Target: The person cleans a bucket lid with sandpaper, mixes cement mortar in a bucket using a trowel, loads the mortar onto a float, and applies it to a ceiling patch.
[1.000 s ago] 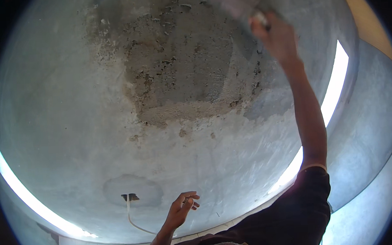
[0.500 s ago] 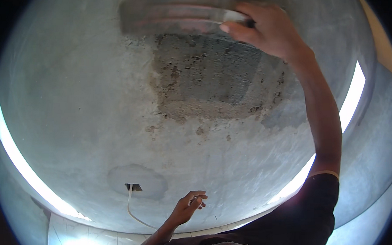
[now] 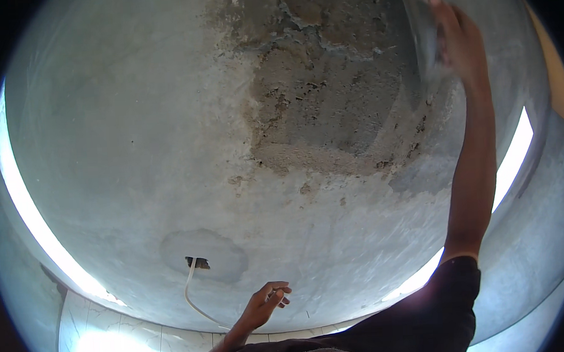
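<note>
High at the right, my right hand (image 3: 463, 42) grips a plastering trowel (image 3: 425, 38), a long flat tool smeared by motion. Its blade stands roughly upright against the grey plastered surface, along the right side of a rough, dark patch (image 3: 335, 103). That patch has pits, cracks and a brownish rim; its upper part looks darker and damp. Low in the middle, my left hand (image 3: 266, 304) hangs with loosely bent fingers, slightly apart, and nothing visible in it.
A pale cable (image 3: 187, 294) comes out of a small ragged hole (image 3: 198, 262) at lower left, ringed by a darker round patch. Bright strips of light (image 3: 512, 157) edge the surface on both sides. Light marbled tiles (image 3: 169, 341) lie along the bottom.
My right hand has swung to the right, and the trowel has turned from lying across the patch's top to upright at its right side. More of the patch's upper part shows.
</note>
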Demonstrator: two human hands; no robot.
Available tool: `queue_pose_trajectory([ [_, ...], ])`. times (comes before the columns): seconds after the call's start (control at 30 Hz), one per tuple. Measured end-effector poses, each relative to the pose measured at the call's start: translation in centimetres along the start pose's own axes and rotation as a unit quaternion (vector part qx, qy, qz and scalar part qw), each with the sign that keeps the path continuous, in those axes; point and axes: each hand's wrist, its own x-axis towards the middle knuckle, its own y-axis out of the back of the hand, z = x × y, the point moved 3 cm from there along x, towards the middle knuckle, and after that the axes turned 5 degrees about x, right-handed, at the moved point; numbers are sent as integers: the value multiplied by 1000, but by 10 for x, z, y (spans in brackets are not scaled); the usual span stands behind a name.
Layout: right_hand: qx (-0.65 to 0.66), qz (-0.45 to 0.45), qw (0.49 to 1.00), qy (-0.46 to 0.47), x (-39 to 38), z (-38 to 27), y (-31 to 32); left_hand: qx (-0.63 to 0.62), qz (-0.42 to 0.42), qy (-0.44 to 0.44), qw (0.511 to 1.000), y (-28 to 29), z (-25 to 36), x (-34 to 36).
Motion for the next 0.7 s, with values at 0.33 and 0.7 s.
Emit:
queue_pose_trajectory([
  [0.33,-69,-330,941,14,-114,-93,-102,38,-53,-5,998,6,7,6],
  [0.7,-80,-78,992,-54,-112,30,18,10,-49,6,999,-39,15,8],
])
